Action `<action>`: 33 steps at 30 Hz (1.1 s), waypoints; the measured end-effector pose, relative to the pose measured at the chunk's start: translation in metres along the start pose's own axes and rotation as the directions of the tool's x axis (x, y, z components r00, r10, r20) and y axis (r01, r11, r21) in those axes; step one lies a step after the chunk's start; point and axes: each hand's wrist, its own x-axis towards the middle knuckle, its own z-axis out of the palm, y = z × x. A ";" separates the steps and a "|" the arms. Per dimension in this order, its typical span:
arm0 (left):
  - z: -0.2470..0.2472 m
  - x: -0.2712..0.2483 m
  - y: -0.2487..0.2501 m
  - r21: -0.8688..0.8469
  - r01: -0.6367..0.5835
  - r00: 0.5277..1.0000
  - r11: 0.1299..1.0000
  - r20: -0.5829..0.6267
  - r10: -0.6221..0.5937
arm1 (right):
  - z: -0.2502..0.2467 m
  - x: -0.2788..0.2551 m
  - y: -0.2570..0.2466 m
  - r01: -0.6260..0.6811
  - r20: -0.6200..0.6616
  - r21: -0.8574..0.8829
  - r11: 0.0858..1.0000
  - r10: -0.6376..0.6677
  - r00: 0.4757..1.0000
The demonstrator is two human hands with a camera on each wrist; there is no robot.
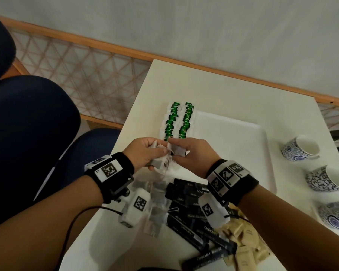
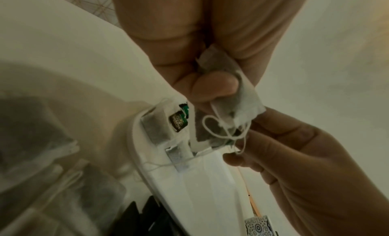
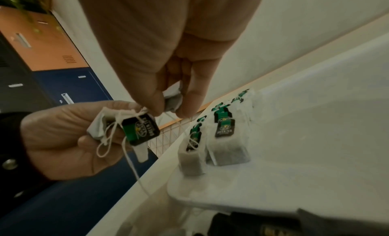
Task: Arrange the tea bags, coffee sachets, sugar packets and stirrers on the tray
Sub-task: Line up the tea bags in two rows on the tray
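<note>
My left hand [image 1: 158,152] grips a small bunch of tea bags [image 3: 101,125] with tangled strings and a green-and-black tag [image 3: 141,130]. Close beside it, my right hand [image 1: 175,151] pinches one tea bag [image 3: 173,101] between thumb and fingers; its string runs to the bunch. Both hands hover over the near left corner of the white tray [image 1: 243,145]. Two rows of green-tagged tea bags [image 1: 177,120] lie along the tray's left side. Black coffee sachets [image 1: 188,194], loose tea bags [image 1: 155,214] and beige packets [image 1: 241,237] lie on the table under my wrists.
Three blue-patterned cups [image 1: 301,147] stand along the right edge of the white table [image 1: 223,89]. A dark blue chair [image 1: 27,124] is at the left. The wall and a wooden rail run behind the table.
</note>
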 end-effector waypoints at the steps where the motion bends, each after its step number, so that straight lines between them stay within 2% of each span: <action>1: 0.001 -0.001 0.000 0.013 0.002 1.000 1.000 -0.001 -0.002 | 0.000 -0.001 0.000 0.001 0.004 -0.008 1.000 -0.001 1.000; 5: -0.001 -0.003 0.000 0.071 -0.018 1.000 0.997 -0.008 0.018 | 0.000 -0.005 -0.001 -0.037 -0.007 0.053 0.998 0.037 0.999; 9: -0.003 -0.002 -0.001 0.084 -0.014 1.000 0.996 -0.002 0.014 | -0.002 -0.001 0.003 -0.020 0.004 0.008 1.000 0.020 1.000; 13: -0.010 0.000 -0.002 0.095 -0.016 0.999 0.995 -0.037 0.020 | -0.006 0.003 0.008 -0.027 -0.067 0.027 0.999 0.029 0.997; 15: -0.016 0.001 -0.001 0.087 -0.031 0.997 0.996 -0.068 0.037 | -0.008 0.005 0.011 -0.072 -0.095 0.030 0.997 0.075 0.993; 19: -0.029 0.006 0.000 0.055 -0.054 0.985 0.997 -0.159 0.062 | -0.012 0.004 0.013 -0.209 0.012 0.031 0.977 0.209 0.978; 25: -0.035 0.009 0.002 0.049 -0.055 0.984 0.997 -0.167 0.063 | -0.005 0.003 0.018 -0.236 0.117 0.006 0.972 0.233 0.965; 28: -0.034 0.010 0.002 0.051 -0.052 0.983 0.997 -0.172 0.060 | -0.002 0.004 0.025 -0.307 0.122 0.068 0.949 0.298 0.947; 33: -0.032 0.012 0.003 0.021 -0.032 0.985 0.999 -0.169 0.035 | 0.001 0.007 0.040 -0.378 0.061 0.146 0.914 0.373 0.926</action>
